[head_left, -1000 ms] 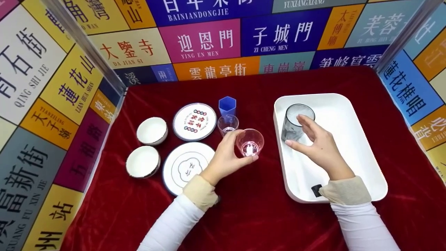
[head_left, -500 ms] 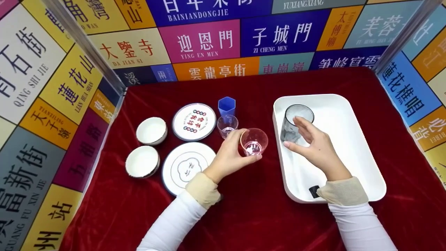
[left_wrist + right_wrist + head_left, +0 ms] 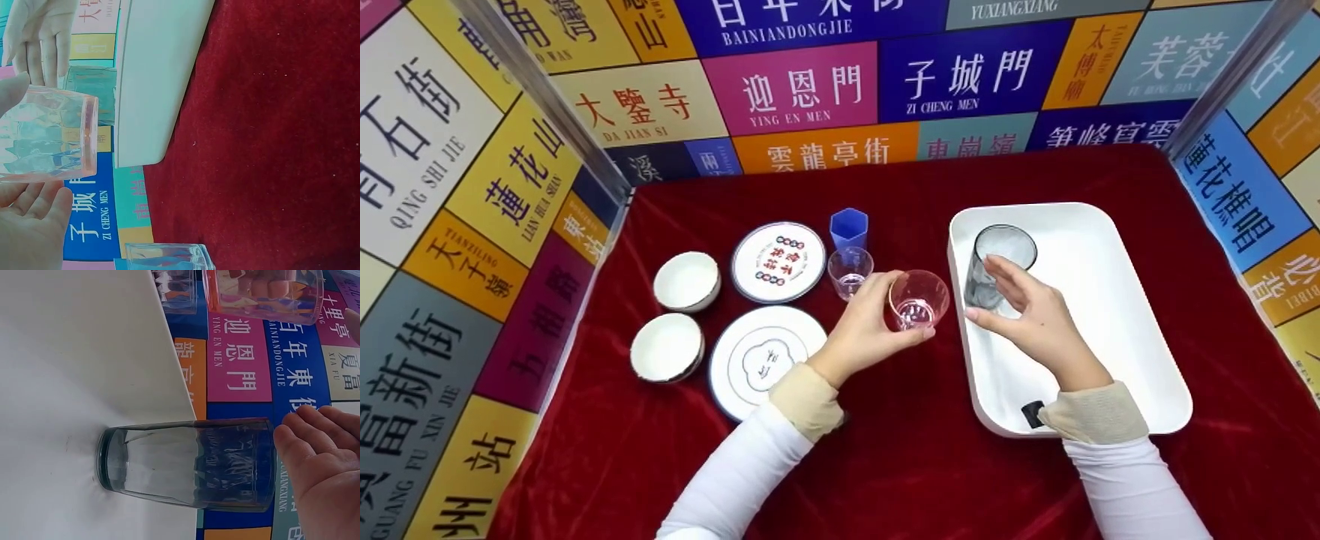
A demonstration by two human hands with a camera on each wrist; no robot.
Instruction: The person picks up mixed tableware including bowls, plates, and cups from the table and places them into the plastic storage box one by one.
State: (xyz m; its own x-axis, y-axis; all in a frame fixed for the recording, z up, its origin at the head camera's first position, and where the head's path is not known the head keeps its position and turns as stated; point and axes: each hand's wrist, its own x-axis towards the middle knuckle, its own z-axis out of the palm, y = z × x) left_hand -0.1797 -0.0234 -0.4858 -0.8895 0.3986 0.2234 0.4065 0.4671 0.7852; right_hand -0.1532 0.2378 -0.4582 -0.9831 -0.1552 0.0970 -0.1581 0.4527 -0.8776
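Lower right of the frame: small black object (image 3: 1033,414) in the white rectangular tray (image 3: 1132,337). Lower middle: white round plate with blue outline (image 3: 769,360).

Centre: left hand (image 3: 862,330) pinched the pink transparent faceted glass (image 3: 919,300) between thumb and fingers, above the cloth just left of the tray. Side grip probably kept it upright, mouth up. Right hand (image 3: 1027,322) was spread, thumb apart, by the tall smoky-grey glass tumbler (image 3: 185,464) standing in the tray's upper left; contact unclear.

Left of centre: two white round bowls (image 3: 686,281), set front to back, likely for tidiness. Farther: small clear glass (image 3: 851,277), white plate with red lettering (image 3: 779,262), blue hexagonal cup (image 3: 849,225).

Surface: worktop (image 3: 915,480) under wrinkled dark red velvet. Room: multicoloured sign panels (image 3: 802,82) walled the back and both sides.
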